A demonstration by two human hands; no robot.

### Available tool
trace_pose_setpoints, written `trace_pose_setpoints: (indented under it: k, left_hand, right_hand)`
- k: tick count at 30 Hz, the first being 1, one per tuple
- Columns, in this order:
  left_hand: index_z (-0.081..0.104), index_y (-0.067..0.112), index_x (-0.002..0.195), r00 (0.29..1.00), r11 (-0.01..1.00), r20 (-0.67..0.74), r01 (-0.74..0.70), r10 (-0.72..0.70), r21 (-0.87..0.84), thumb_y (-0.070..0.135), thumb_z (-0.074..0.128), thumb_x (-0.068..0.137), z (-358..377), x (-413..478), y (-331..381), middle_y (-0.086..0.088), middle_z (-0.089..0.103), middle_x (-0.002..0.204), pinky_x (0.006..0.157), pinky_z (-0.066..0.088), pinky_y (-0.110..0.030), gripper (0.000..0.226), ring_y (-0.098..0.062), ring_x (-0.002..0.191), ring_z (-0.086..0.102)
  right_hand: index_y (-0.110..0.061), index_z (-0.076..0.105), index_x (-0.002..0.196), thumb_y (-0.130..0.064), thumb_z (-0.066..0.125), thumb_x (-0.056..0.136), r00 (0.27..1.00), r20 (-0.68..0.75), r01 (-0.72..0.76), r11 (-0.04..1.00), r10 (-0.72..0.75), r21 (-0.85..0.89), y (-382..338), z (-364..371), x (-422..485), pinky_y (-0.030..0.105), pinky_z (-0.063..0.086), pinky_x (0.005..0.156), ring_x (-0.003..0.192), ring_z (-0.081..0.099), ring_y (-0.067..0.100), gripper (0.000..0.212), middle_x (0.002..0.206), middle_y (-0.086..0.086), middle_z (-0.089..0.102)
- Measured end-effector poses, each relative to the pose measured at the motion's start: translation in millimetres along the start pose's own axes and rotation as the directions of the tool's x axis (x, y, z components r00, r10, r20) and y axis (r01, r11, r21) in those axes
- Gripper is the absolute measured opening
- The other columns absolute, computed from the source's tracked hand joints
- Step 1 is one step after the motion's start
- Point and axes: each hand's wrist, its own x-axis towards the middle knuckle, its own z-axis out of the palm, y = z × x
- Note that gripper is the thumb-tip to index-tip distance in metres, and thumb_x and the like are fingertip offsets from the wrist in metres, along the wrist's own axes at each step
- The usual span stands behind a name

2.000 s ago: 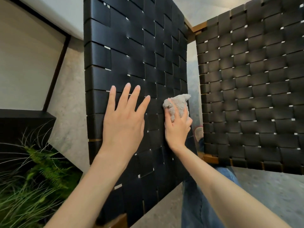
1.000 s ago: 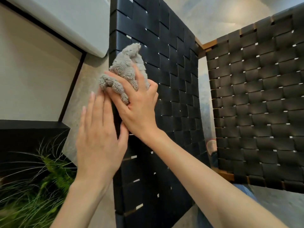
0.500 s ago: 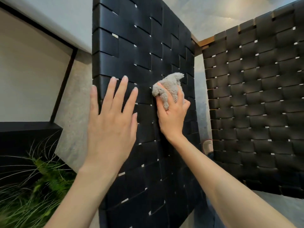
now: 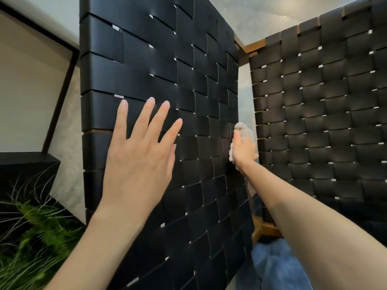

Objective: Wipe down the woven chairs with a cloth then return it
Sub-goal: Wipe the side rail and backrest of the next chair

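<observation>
A black woven chair panel [image 4: 188, 65] fills the middle of the view, seen close up. My left hand [image 4: 138, 162] lies flat on it with fingers spread, holding nothing. My right hand [image 4: 243, 152] presses a grey fluffy cloth [image 4: 244, 130] against the panel's right edge, at about mid height. A second black woven chair [image 4: 326, 114] with a wooden frame stands at the right, apart from the first.
A green fern-like plant [image 4: 35, 231] grows at the lower left beside a black ledge [image 4: 25, 164]. A pale wall with a black frame is at the left. My blue jeans [image 4: 274, 266] show between the chairs, above a grey stone floor.
My right hand swept the cloth from the panel's upper left edge across and down to its right edge. My left hand shifted from the left edge onto the panel's face.
</observation>
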Motion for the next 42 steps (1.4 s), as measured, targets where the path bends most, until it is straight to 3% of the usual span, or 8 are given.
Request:
trace_pose_setpoints:
  k: [7, 10, 12, 17, 22, 27, 33, 42]
  left_hand:
    - [0.042, 0.015, 0.142, 0.998, 0.994, -0.055, -0.037, 0.031, -0.106, 0.028, 0.045, 0.093, -6.6, -9.1, -6.2, -0.012, 0.025, 0.155, 0.117, 0.008, -0.054, 0.051, -0.029, 0.145, 0.017]
    - [0.036, 0.016, 0.146, 0.993, 0.991, -0.108, 0.031, -0.045, -0.131, 0.026, 0.05, 0.091, -13.9, -19.2, -16.6, -0.012, 0.016, 0.157, 0.116, 0.005, -0.056, 0.058, -0.031, 0.146, 0.007]
    - [0.026, 0.016, 0.149, 0.985, 0.977, -0.114, 0.111, -0.133, -0.181, 0.029, 0.048, 0.091, -19.0, -24.3, -27.8, -0.012, 0.01, 0.159, 0.117, 0.005, -0.054, 0.064, -0.032, 0.146, 0.001]
    - [-0.004, 0.033, 0.15, 0.94, 0.733, -0.015, 0.257, -0.342, -0.63, 0.037, 0.031, 0.097, -28.3, -17.6, -54.5, 0.007, -0.013, 0.158, 0.117, 0.003, -0.036, 0.064, -0.012, 0.144, -0.017]
    - [-0.008, 0.032, 0.149, 0.934, 0.742, -0.057, 0.242, -0.352, -0.625, 0.035, 0.028, 0.099, -29.2, 4.3, -69.1, 0.012, -0.012, 0.158, 0.112, -0.006, -0.018, 0.061, -0.003, 0.143, -0.015]
    - [0.005, 0.024, 0.152, 0.957, 0.853, -0.091, 0.2, -0.276, -0.482, 0.028, 0.041, 0.097, -34.8, 32.2, -68.0, 0.0, -0.012, 0.159, 0.116, 0.0, -0.032, 0.067, -0.017, 0.146, -0.012]
    - [0.033, 0.024, 0.147, 0.993, 0.992, -0.08, 0.074, -0.082, -0.104, 0.03, 0.049, 0.093, -24.0, 61.4, -54.1, -0.01, 0.009, 0.159, 0.114, 0.007, -0.059, 0.057, -0.031, 0.146, 0.006]
    - [0.028, 0.027, 0.148, 0.998, 0.995, -0.013, 0.059, -0.058, 0.084, 0.037, 0.026, 0.1, -18.9, 64.7, -50.2, -0.007, 0.012, 0.159, 0.11, 0.0, -0.067, 0.049, -0.033, 0.146, 0.001]
  right_hand:
    - [-0.025, 0.054, 0.127, -0.064, 0.034, 0.091, 0.944, -0.052, 0.328, 0.939, -0.325, 0.104, -25.2, 9.1, -55.7, 0.047, 0.042, 0.101, 0.118, 0.051, 0.027, 0.057, 0.129, 0.007, 0.055]
    - [-0.032, 0.055, 0.129, -0.058, 0.042, 0.093, 0.827, -0.049, 0.558, 0.809, -0.56, 0.184, -59.7, 15.1, -99.7, 0.015, 0.034, 0.094, 0.116, 0.047, 0.019, 0.047, 0.135, 0.001, 0.051]
    - [-0.039, 0.052, 0.129, -0.045, 0.047, 0.097, 0.727, -0.063, 0.678, 0.701, -0.683, 0.221, -97.0, 13.3, -131.0, 0.008, 0.024, 0.091, 0.117, 0.042, 0.013, 0.033, 0.141, -0.002, 0.045]
    - [-0.035, 0.057, 0.128, -0.038, 0.052, 0.095, 0.534, -0.101, 0.832, 0.5, -0.84, 0.239, -186.5, 21.9, -171.8, 0.032, 0.028, 0.098, 0.12, 0.044, 0.019, 0.034, 0.142, 0.002, 0.044]
    - [-0.042, 0.057, 0.128, -0.055, 0.043, 0.088, 0.463, -0.162, 0.885, 0.465, -0.871, 0.028, -221.5, 28.4, -176.2, 0.031, 0.032, 0.092, 0.108, 0.041, 0.026, 0.045, 0.149, 0.0, 0.036]
    - [-0.044, 0.052, 0.131, -0.057, 0.04, 0.09, 0.644, -0.226, 0.758, 0.65, -0.731, 0.056, -189.6, 28.0, -137.3, 0.034, 0.04, 0.087, 0.099, 0.031, 0.016, 0.045, 0.147, 0.0, 0.037]
    - [-0.03, 0.035, 0.145, -0.057, 0.045, 0.093, 0.865, -0.151, 0.491, 0.869, -0.479, 0.057, -135.9, 15.0, -54.7, 0.025, 0.027, 0.094, 0.113, 0.026, 0.014, 0.06, 0.151, -0.001, 0.029]
    - [-0.023, 0.029, 0.149, -0.055, 0.03, 0.099, 0.983, -0.096, 0.158, 0.987, -0.155, 0.021, -83.2, 12.7, 27.0, 0.039, 0.02, 0.113, 0.138, 0.025, 0.03, 0.059, 0.155, 0.005, 0.025]
